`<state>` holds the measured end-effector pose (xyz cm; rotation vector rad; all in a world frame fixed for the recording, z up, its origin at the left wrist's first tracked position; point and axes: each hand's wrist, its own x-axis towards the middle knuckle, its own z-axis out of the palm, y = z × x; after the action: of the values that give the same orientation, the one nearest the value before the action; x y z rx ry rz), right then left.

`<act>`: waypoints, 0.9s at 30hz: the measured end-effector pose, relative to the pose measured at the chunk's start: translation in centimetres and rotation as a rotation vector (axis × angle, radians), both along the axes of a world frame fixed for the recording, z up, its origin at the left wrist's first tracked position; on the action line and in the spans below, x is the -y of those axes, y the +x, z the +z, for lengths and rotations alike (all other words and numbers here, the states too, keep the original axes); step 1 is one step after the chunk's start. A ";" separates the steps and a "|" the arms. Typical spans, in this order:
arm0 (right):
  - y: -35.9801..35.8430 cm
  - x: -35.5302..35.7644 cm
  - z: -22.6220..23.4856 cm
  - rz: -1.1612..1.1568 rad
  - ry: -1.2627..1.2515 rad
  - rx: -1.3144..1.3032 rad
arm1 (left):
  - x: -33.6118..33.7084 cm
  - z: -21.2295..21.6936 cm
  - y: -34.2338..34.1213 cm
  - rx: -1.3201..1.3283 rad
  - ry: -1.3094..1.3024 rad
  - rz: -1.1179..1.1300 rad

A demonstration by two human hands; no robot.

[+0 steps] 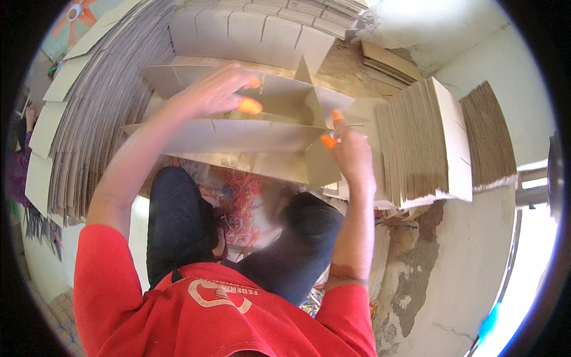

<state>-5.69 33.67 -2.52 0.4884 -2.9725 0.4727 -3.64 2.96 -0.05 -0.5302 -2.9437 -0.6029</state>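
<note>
Two long cardboard strips stand on edge in front of me, a far strip (279, 89) and a near strip (238, 138). A shorter cardboard cross strip (319, 163) meets them near their right ends. My left hand (223, 92) is over the far strip, slightly blurred, its orange-covered thumb and finger apart with nothing visible between them. At the right end of the near strip, my right hand (350, 143) has its orange-covered thumb and finger on either side of the cardboard. The exact contact there is partly hidden.
Tall stacked cardboard strips (107, 113) line the left side. Another row of strips (250, 35) stands at the back, and a thick stack (416, 143) is at the right by a peeling wall (428, 256). Red shreds (241, 205) lie below, between my knees.
</note>
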 end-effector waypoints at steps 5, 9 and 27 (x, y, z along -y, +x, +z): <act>-0.9 -10.2 5.1 -0.359 0.287 -0.580 | 3.2 -2.5 6.0 -0.055 -0.091 0.187; -3.0 -18.6 9.3 -0.632 0.524 -0.166 | 5.1 -4.6 6.9 -0.026 -0.064 0.221; -7.0 -30.5 10.1 -0.373 -0.162 -0.047 | 4.8 -5.6 6.5 0.019 0.019 0.224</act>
<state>-12.71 64.15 7.54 -0.0697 -2.8504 0.6393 2.86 -1.83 -5.65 -0.1896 -2.9544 -0.6108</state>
